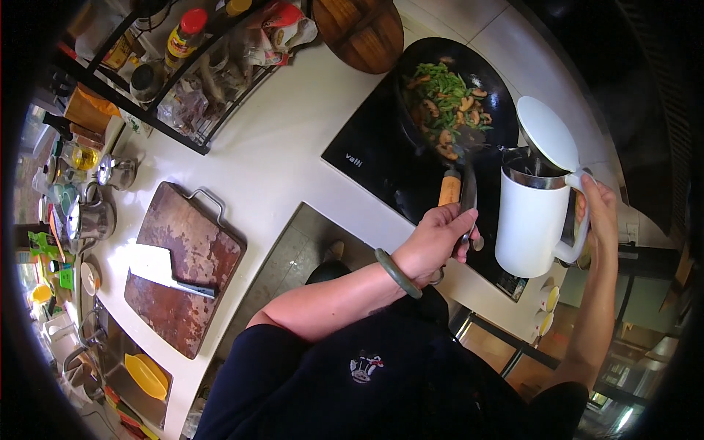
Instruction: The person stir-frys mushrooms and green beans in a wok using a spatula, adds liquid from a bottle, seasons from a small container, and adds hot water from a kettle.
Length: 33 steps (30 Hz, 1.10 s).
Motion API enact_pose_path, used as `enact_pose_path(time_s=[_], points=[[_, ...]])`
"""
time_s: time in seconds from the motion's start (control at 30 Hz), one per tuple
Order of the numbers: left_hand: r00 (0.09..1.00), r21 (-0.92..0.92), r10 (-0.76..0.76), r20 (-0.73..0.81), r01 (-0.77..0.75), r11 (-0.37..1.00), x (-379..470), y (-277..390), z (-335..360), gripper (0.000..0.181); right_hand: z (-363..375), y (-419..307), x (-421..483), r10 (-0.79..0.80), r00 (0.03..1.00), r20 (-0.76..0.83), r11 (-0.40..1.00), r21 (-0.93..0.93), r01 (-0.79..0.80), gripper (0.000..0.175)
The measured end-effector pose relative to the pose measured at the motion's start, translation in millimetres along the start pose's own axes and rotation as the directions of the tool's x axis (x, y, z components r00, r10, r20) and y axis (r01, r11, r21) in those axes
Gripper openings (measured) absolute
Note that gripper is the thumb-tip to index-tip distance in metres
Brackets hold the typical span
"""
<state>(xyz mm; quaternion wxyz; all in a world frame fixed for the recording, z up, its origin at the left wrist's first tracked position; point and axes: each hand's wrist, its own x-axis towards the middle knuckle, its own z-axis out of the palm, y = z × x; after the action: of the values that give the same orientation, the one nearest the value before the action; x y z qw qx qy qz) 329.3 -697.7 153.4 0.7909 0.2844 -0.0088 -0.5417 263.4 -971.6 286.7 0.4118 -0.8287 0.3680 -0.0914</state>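
Observation:
My left hand (440,234), with a green bangle at its wrist, grips the metal handle of a wok spatula (470,176). The spatula's blade rests among green vegetable pieces and browned slices (448,102) in a black wok (498,71). Just beside that hand is the wok's wooden handle (450,188); whether the fingers touch it, I cannot tell. My right hand (598,206) holds a white insulated jug (531,225) by its handle. The jug's white lid (547,132) is raised, and its steel mouth is near the wok's rim. Something shiny shows at the spout; I cannot make out whether liquid flows.
Under the wok lies a black cooktop (379,148). A cleaver (159,269) rests on a worn wooden chopping board (192,236) on the counter at left. Bottles and bags fill a black rack (176,132). A round wooden board (360,33) stands behind the wok.

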Motion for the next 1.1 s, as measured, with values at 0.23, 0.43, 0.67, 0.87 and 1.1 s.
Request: enact_pose_path(time_s=[0.23,0.43,0.67,0.87,1.1], points=[[1.000,-0.015,-0.010,0.012,0.010,1.000,-0.7,-1.2,-4.5,0.019,2.0,0.5,10.2,-0.024,1.000,0.017,0.998,-0.062,0.025,0.032],[1.000,-0.009,-0.013,0.011,0.013,1.000,-1.8,1.5,-5.8,0.018,0.9,-0.2,15.1,-0.026,0.999,0.032,0.999,-0.027,0.027,0.032],[1.000,-0.013,-0.014,0.018,0.014,1.000,-2.2,1.8,-7.6,0.019,6.5,-5.0,12.7,-0.022,1.000,0.012,1.000,0.009,0.022,0.028],[0.999,0.019,-0.035,0.005,0.035,0.999,-3.1,3.1,-7.5,0.019,6.2,-5.9,13.1,-0.030,0.999,0.010,1.000,-0.006,0.030,0.027],[0.999,0.041,-0.043,0.003,0.042,0.998,-3.1,1.9,-8.3,0.019,4.8,4.7,-2.0,-0.043,0.998,-0.045,0.996,0.080,0.047,0.025]])
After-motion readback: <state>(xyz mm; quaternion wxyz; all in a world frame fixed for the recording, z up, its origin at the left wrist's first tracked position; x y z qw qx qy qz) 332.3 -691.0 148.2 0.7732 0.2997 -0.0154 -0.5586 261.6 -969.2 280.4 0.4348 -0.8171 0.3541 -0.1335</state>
